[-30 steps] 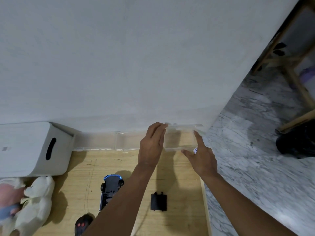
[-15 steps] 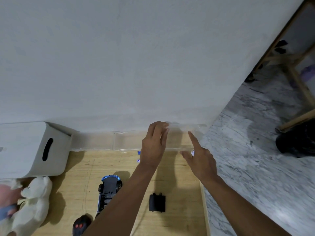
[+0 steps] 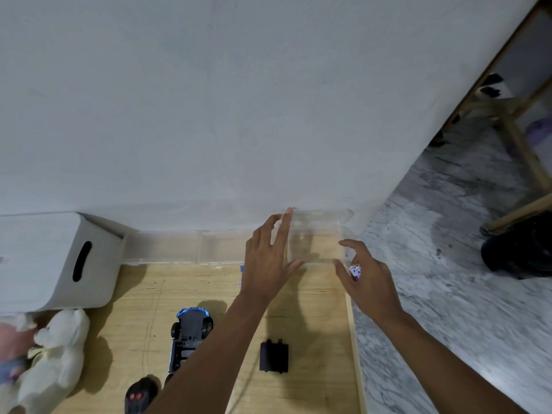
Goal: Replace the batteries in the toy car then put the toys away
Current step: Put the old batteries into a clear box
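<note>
Wooden table [image 3: 313, 324] by the wall [image 3: 209, 115]: clear box [image 3: 316, 246] at one o'clock now set down, left hand [image 3: 265, 264] released and spread; right hand [image 3: 370, 282] pinches a battery [image 3: 355, 270], likely for the car [image 3: 188, 333].

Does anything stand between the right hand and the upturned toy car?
Only the person's own left forearm crosses that path, from the right hand to the toy car. The black battery cover lies nearer the camera, beside the path, not in it.
</note>
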A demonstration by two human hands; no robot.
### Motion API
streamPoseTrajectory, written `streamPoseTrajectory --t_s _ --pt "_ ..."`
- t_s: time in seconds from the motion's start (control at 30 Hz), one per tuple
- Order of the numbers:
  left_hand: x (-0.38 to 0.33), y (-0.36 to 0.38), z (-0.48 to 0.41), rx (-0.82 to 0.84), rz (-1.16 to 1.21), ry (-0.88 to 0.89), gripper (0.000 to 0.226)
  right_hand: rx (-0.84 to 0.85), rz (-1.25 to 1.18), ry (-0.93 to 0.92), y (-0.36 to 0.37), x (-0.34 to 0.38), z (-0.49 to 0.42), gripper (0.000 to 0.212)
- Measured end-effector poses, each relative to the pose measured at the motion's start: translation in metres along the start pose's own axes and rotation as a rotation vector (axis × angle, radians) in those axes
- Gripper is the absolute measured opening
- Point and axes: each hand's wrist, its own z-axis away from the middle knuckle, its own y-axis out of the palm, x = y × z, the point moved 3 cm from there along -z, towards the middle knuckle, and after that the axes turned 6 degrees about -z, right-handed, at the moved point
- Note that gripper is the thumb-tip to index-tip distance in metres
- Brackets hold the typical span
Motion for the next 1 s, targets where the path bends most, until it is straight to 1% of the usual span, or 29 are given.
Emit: streamPoseTrajectory --t_s 0.07,0.1,0.23,0.3,0.37,0.53,0.57,0.6,0.63,0.7,0.73,0.77,0.8,0.83,0.9,0.93,1.0 --pt "0.000 0.001 0.000 0.003 -0.003 -0.002 0.112 -0.011 0.010 -0.008 -0.003 0.008 -0.015 0.025" --pt "-0.001 0.001 0.001 -0.002 0.005 -0.001 0.111 0.022 0.029 -0.015 -0.001 0.014 -0.026 0.020" --pt "-0.001 0.001 0.002 0.015 0.019 -0.014 0.110 0.317 0.177 -0.087 0.020 0.035 -0.066 0.011" --pt "-0.001 0.001 0.001 0.017 0.014 -0.019 0.108 0.416 0.291 -0.104 0.032 0.039 -0.077 0.013" --pt "-0.001 -0.001 0.001 0.006 0.009 -0.020 0.104 0.467 0.355 -0.110 0.040 0.038 -0.081 0.017" --pt "-0.001 -0.001 -0.001 -0.013 -0.021 -0.022 0.104 0.530 0.248 -0.099 0.046 0.033 -0.076 0.030" --pt "0.000 -0.001 -0.001 -0.011 -0.033 -0.021 0.106 0.511 0.224 -0.099 0.044 0.033 -0.073 0.030" --pt "0.000 -0.001 -0.001 -0.006 -0.046 -0.019 0.108 0.453 0.210 -0.112 0.040 0.035 -0.069 0.028" --pt "0.001 0.000 -0.001 -0.005 -0.055 -0.013 0.108 0.341 0.212 -0.149 0.033 0.037 -0.063 0.024" --pt "0.001 -0.001 0.000 0.004 -0.054 -0.007 0.103 0.003 0.233 -0.249 0.014 0.045 -0.045 0.018" --pt "0.001 -0.001 0.000 0.013 -0.050 -0.008 0.101 -0.149 0.243 -0.284 0.004 0.049 -0.036 0.020" --pt "0.001 -0.001 0.000 0.016 -0.045 -0.009 0.100 -0.244 0.251 -0.296 -0.003 0.051 -0.028 0.024" --pt "0.001 -0.001 0.000 0.012 -0.038 -0.012 0.099 -0.278 0.260 -0.294 -0.008 0.051 -0.024 0.031" --pt "0.001 -0.001 0.001 0.003 -0.032 -0.015 0.098 -0.266 0.273 -0.296 -0.010 0.051 -0.022 0.039" --pt "-0.001 -0.002 0.004 -0.019 -0.025 -0.017 0.094 -0.185 0.308 -0.314 -0.010 0.049 -0.025 0.048" --pt "-0.002 -0.003 0.005 -0.035 -0.020 -0.013 0.090 -0.154 0.327 -0.321 -0.009 0.047 -0.026 0.050" --pt "-0.005 -0.006 0.010 -0.086 0.003 0.012 0.075 -0.165 0.346 -0.337 -0.009 0.043 -0.026 0.044"
